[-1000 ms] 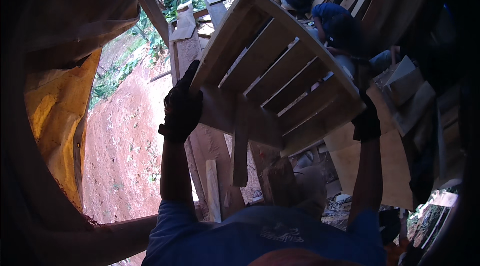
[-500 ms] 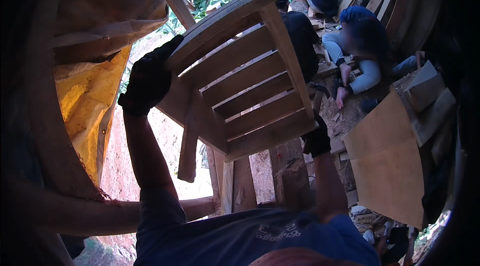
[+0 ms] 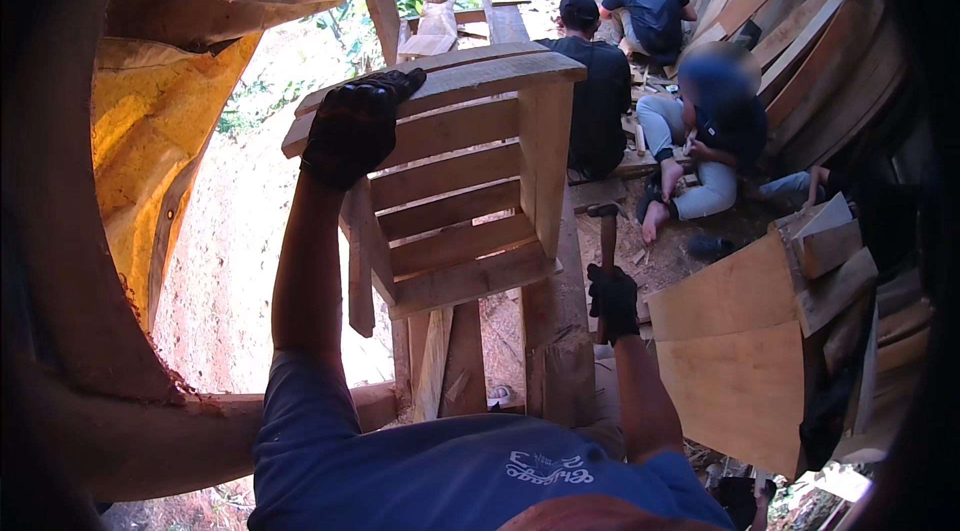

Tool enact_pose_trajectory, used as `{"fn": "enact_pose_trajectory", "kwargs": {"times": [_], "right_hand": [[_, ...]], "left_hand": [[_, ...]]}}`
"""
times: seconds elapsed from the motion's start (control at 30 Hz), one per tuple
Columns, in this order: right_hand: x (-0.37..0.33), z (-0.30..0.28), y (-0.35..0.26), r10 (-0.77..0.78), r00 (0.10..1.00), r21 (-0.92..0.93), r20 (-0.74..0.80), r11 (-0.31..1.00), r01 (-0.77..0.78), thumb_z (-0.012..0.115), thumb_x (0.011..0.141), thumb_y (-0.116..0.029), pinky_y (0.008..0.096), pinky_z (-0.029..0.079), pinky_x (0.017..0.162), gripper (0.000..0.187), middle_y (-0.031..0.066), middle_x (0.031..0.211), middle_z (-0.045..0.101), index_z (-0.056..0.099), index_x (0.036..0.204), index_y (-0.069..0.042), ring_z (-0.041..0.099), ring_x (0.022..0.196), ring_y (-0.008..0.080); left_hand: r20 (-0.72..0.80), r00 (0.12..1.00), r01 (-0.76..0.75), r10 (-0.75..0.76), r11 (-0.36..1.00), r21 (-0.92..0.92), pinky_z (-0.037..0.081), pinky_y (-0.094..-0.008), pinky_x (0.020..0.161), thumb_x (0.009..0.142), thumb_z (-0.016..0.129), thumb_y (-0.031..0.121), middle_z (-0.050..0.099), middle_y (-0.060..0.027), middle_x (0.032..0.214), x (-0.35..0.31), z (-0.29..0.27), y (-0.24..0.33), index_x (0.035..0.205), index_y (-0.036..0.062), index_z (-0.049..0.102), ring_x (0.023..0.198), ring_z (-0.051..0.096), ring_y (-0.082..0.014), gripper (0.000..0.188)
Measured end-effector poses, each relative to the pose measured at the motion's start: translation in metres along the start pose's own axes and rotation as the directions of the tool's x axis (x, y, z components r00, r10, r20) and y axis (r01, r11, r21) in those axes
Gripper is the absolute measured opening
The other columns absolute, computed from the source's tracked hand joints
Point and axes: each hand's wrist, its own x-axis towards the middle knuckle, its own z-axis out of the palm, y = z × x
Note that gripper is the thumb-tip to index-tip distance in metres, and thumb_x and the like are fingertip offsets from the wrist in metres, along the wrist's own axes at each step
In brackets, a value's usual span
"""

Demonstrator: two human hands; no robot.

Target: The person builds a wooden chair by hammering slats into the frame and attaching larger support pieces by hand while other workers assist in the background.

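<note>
Blue tee [image 3: 430,461], black gloves [image 3: 350,129]
Short sleeves [image 3: 300,396] leave the forearms [image 3: 305,271] bare; the tee bears pale lettering [image 3: 548,468]; the gloves look plain and short-cuffed.

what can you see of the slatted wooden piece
The slatted wooden piece looks like bare, pale brown wood: parallel slats with gaps between, a side board at right, a strip jutting down at lower left. It is tilted, the gloved left hand gripping its top edge toward the left. Whether anything supports it below is unclear.
</note>
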Motion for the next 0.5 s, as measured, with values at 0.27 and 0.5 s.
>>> {"fn": "enact_pose_trajectory", "kwargs": {"times": [0.27, 0.5], "right_hand": [[-0.073, 0.023, -0.252, -0.921, 0.310, -0.643, 0.237, 0.090, 0.761, 0.089, 0.079, -0.040, 0.0388, 0.057, 0.076, 0.064, 0.0128, 0.098, 0.074, 0.066, 0.127, -0.004, 0.073, 0.084, 0.0260], [-0.025, 0.103, -0.381, -0.793, 0.245, -0.750, 0.557, -0.355, 0.558, 0.056, 0.086, -0.082, 0.0483, 0.057, 0.094, 0.085, 0.0166, 0.121, 0.073, 0.072, 0.125, -0.008, 0.073, 0.108, 0.0367]], "left_hand": [[0.022, 0.998, 0.057, -0.058, 0.997, 0.054, 0.051, -0.0393, 0.108, 0.087, 0.062, 0.005, 0.070, -0.0102, 0.133, -0.020, -0.002, -0.004, 0.136, 0.0154, 0.068, 0.122, 0.068, -0.0258, 0.051], [0.127, 0.991, 0.067, -0.039, 0.972, -0.226, 0.052, -0.0419, 0.107, 0.096, 0.069, 0.049, 0.073, -0.0116, 0.127, -0.007, -0.023, -0.016, 0.128, 0.0179, 0.073, 0.119, 0.068, -0.0310, 0.045]]}}
